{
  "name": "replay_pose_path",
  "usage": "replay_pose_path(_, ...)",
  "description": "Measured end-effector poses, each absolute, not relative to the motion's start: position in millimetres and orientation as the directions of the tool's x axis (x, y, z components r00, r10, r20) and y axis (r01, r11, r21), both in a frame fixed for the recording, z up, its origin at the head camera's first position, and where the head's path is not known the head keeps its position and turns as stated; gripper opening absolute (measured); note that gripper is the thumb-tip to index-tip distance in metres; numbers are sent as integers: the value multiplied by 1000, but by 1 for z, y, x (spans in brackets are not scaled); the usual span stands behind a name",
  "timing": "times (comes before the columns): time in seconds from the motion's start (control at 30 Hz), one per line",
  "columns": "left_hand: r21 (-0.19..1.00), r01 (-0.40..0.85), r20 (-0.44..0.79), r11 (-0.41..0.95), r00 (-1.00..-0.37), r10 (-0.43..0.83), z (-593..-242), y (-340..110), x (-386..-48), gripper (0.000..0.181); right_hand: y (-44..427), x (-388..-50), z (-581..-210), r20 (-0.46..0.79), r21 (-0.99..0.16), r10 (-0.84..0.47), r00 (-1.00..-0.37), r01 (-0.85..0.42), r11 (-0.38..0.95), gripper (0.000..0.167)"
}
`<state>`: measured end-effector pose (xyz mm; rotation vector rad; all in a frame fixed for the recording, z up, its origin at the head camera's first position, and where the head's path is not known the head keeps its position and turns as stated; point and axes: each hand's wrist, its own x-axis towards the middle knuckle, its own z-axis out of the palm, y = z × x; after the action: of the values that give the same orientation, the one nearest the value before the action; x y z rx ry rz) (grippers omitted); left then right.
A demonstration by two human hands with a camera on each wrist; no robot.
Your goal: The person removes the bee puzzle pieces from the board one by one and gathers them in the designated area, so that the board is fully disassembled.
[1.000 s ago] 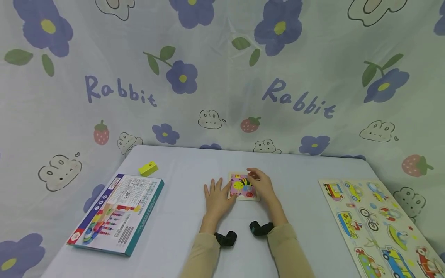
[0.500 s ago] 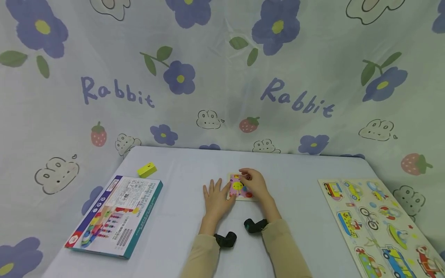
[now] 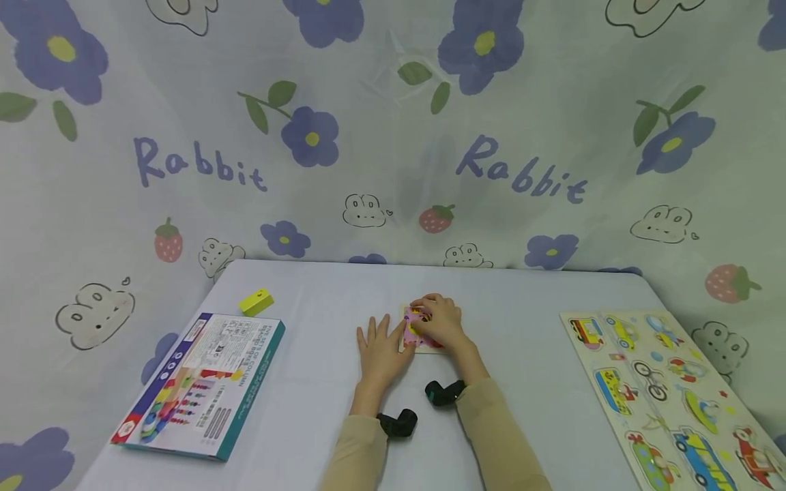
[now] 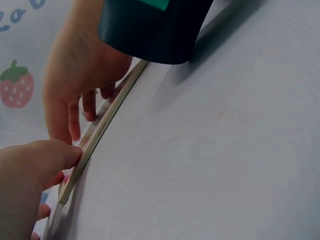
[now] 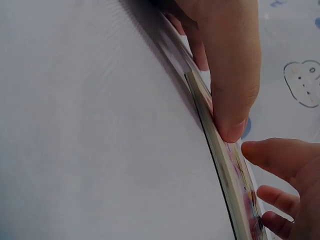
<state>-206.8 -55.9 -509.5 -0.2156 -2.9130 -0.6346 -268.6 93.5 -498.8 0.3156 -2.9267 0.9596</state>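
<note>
A small wooden board [image 3: 408, 335] with a pink picture lies flat on the white table. My left hand [image 3: 381, 358] rests at its left side with fingers spread; in the left wrist view the thumb [image 4: 70, 156] touches the board's near edge [image 4: 102, 127]. My right hand [image 3: 445, 324] is over the right part of the picture, its fingers bent down and hiding much of it. The right wrist view shows the right hand [image 5: 295, 185] low at the right, thumb and fingers apart, nothing seen between them, and the left thumb [image 5: 232, 107] on the board [image 5: 212, 145].
A flat box [image 3: 202, 385] lies at the left, with a yellow block [image 3: 256, 302] just behind it. At the right lies a large vehicle-picture board [image 3: 663, 395]. Black wrist cameras [image 3: 398, 423] sit close to both wrists. A patterned cloth [image 3: 393, 136] hangs behind the table [image 3: 319, 382].
My right hand has moved left across the picture, from its right edge to over its middle, and now covers more of it. The left hand has kept its place on the board.
</note>
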Motion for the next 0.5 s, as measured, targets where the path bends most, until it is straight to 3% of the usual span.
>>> replay_pose_path(0.5, 410, 187, 196, 893, -974, 114, -512, -58, -208, 50, 89, -274, -488, -8, -517, -235, -972, -198, 833, 36)
